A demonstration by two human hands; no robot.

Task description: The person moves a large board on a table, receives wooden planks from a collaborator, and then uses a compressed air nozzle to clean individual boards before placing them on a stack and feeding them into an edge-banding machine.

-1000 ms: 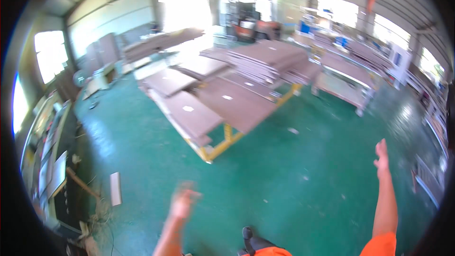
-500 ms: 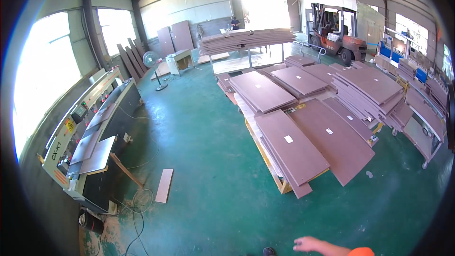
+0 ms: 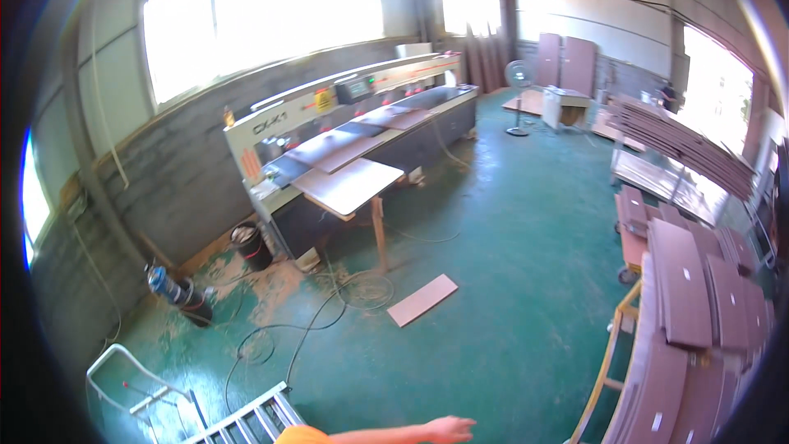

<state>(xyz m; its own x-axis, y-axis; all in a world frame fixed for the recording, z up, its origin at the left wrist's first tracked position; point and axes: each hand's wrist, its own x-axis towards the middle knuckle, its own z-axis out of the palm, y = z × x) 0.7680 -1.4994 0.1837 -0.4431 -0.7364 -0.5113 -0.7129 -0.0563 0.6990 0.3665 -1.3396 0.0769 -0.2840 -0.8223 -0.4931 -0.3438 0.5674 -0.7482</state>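
At the lower edge my left hand reaches in from an orange sleeve, the forearm lying almost level and pointing right. Its fingers look loosely stretched, and nothing shows in them. It touches no object and hangs over the green floor. The nearest things are a metal roller frame beside the sleeve and a loose brown board strip on the floor further ahead. My right hand is out of the picture.
A long machine with panels on its bed stands along the left wall. Black hoses coil on the floor. A blue-topped cylinder and a black bucket stand left. Brown panels are stacked on a yellow-framed cart at right.
The view has swung left, so the machine now sits centrally and the panel stacks at the right edge. My right hand has left the picture, and my left hand has come in.
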